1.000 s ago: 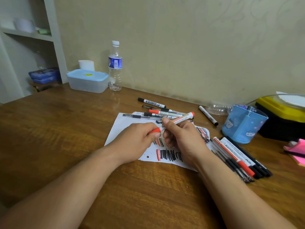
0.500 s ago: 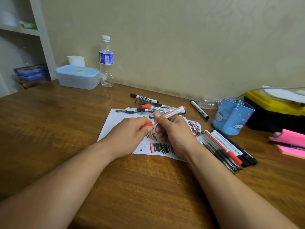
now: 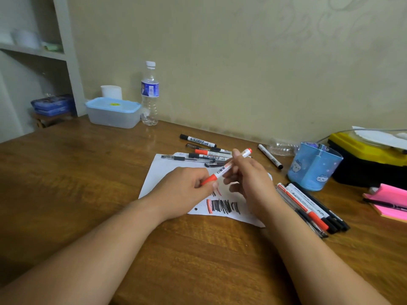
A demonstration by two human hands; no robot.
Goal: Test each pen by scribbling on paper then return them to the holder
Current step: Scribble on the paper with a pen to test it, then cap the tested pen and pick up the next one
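A white marker with a red cap (image 3: 226, 168) is held slanted above the scribbled white paper (image 3: 158, 175). My left hand (image 3: 187, 190) pinches its red cap end. My right hand (image 3: 248, 179) grips the barrel, its red tail pointing up and right. The paper carries black and red scribbles near its front edge. Several pens (image 3: 204, 150) lie loose at the paper's far edge, and one black-capped marker (image 3: 269, 156) lies apart to their right. A row of several pens (image 3: 312, 210) lies right of the paper. The blue pen holder (image 3: 312, 168) stands behind that row with no pens visible in it.
A water bottle (image 3: 150, 93) and a lidded plastic box (image 3: 113, 112) stand by the wall at the back left. A yellow and black case (image 3: 370, 157) sits at the far right, with pink sticky notes (image 3: 389, 203) in front of it. The wooden table (image 3: 77, 183) fills the foreground.
The marker has tilted steeper, its tail raised. Both hands keep hold of it above the paper, and the right hand's fingers have spread a little.
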